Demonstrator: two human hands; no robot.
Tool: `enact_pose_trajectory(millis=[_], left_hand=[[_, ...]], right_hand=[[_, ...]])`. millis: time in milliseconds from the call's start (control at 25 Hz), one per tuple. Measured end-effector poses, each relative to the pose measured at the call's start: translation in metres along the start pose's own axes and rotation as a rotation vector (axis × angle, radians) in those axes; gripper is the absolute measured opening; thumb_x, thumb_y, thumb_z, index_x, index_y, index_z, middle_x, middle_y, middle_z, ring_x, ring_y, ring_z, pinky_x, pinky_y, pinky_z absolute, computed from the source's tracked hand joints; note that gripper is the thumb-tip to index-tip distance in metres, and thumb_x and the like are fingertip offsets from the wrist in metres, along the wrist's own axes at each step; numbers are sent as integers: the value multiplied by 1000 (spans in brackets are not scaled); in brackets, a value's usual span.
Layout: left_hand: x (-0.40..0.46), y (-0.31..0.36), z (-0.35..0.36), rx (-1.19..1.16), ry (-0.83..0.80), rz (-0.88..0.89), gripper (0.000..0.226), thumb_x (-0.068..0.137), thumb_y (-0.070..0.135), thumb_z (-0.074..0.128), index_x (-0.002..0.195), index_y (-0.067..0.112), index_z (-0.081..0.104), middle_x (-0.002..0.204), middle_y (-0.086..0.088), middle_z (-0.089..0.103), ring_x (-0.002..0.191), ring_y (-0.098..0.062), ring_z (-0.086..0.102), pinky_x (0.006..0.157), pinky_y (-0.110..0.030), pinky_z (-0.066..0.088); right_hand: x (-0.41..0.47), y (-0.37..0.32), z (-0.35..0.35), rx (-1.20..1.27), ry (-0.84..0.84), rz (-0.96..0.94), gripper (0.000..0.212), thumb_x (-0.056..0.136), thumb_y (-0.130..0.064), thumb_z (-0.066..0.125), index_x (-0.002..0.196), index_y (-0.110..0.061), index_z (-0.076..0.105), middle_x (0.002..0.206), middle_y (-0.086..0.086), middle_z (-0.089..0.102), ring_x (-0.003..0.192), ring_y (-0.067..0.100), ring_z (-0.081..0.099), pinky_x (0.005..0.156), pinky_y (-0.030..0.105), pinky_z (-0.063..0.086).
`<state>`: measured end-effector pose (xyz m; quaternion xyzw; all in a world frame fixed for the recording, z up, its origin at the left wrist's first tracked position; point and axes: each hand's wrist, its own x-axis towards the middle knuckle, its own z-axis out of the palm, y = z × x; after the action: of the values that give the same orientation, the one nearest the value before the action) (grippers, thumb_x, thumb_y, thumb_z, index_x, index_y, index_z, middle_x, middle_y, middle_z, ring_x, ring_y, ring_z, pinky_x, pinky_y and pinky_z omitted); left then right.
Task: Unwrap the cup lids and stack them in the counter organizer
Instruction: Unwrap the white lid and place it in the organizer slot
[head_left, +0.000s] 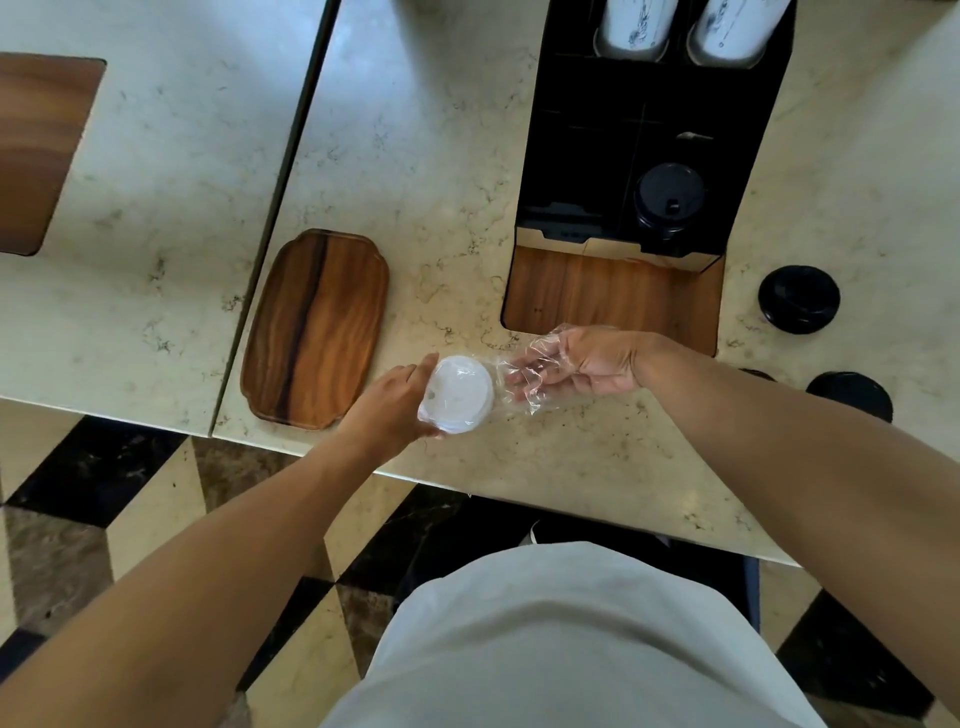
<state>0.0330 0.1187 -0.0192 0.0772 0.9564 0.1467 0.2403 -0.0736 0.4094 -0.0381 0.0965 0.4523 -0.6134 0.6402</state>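
Observation:
A short stack of white cup lids (460, 394) is held just above the counter's near edge. My left hand (395, 405) grips the stack from its left side. A clear plastic wrap (524, 379) trails off the stack to the right, and my right hand (587, 364) pinches it with the film draped over the fingers. The black counter organizer (587, 130) stands behind, with a stack of black lids (670, 200) in its front right compartment.
A wooden tray (317, 327) lies left of the hands, and another wooden board (613, 296) sits under the organizer's front. Two stacks of white cups (691, 26) fill the organizer's back. Black lid stacks (799, 305) lie on the counter (441, 171) at right.

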Motion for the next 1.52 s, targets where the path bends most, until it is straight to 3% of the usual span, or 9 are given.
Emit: enact_pose_trajectory(millis=[200, 360, 480, 640, 760, 920, 1080, 1360, 1520], left_hand=[[-1, 0, -2, 11, 27, -23, 95, 79, 41, 84, 154, 13, 34, 117, -20, 66, 104, -34, 61, 87, -42, 49], [-1, 0, 0, 25, 64, 25, 86, 81, 35, 83, 151, 9, 41, 109, -21, 69, 97, -36, 63, 83, -44, 51], [0, 0, 4, 21, 90, 53, 82, 81, 32, 84, 148, 7, 45, 110, -21, 71, 97, -36, 64, 84, -44, 51], [1, -1, 7, 16, 101, 100, 83, 80, 36, 84, 148, 8, 43, 114, -16, 71, 101, -31, 62, 85, -43, 53], [3, -2, 9, 5, 97, 109, 86, 79, 39, 84, 148, 10, 41, 125, -11, 66, 108, -27, 57, 91, -41, 51], [5, -2, 11, 19, 104, 114, 86, 79, 42, 84, 147, 11, 41, 132, -9, 58, 115, -26, 53, 100, -38, 46], [7, 2, 11, 0, 92, 118, 85, 79, 42, 83, 146, 10, 41, 130, -8, 58, 114, -27, 54, 98, -39, 47], [10, 3, 15, -4, 92, 124, 82, 78, 41, 84, 142, 10, 44, 133, -10, 60, 118, -29, 55, 99, -39, 46], [12, 5, 15, -16, 86, 110, 82, 77, 42, 84, 141, 10, 44, 134, -10, 59, 119, -28, 55, 100, -38, 45]], right_hand=[[4, 1, 17, -58, 141, -42, 37, 91, 11, 65, 128, 9, 62, 117, 28, 71, 104, 36, 74, 79, 31, 64], [7, -1, 26, -154, 244, -73, 29, 92, 12, 65, 119, 18, 62, 105, 24, 71, 80, 24, 76, 63, 25, 61], [6, -5, 30, -174, 308, -14, 19, 95, 18, 55, 112, 15, 62, 111, 27, 65, 76, 23, 72, 70, 33, 64], [3, -6, 41, -255, 252, -32, 24, 96, 5, 62, 115, 19, 63, 100, 23, 71, 82, 28, 72, 71, 30, 62], [1, -6, 43, -272, 276, -45, 30, 94, -1, 67, 118, 17, 64, 106, 26, 71, 93, 33, 71, 86, 39, 61], [-1, -5, 42, -194, 276, -64, 39, 91, -9, 71, 122, 14, 64, 104, 25, 71, 82, 26, 73, 76, 32, 63], [5, -2, 48, -216, 352, -45, 23, 100, -18, 63, 104, 3, 72, 85, 17, 72, 70, 25, 72, 67, 33, 64], [1, 5, 43, -169, 284, -63, 24, 81, -18, 77, 100, -4, 77, 83, 18, 75, 72, 29, 72, 81, 41, 63], [4, 8, 46, -206, 339, -106, 13, 95, -18, 69, 96, -9, 79, 77, 13, 74, 66, 22, 71, 71, 36, 65]])
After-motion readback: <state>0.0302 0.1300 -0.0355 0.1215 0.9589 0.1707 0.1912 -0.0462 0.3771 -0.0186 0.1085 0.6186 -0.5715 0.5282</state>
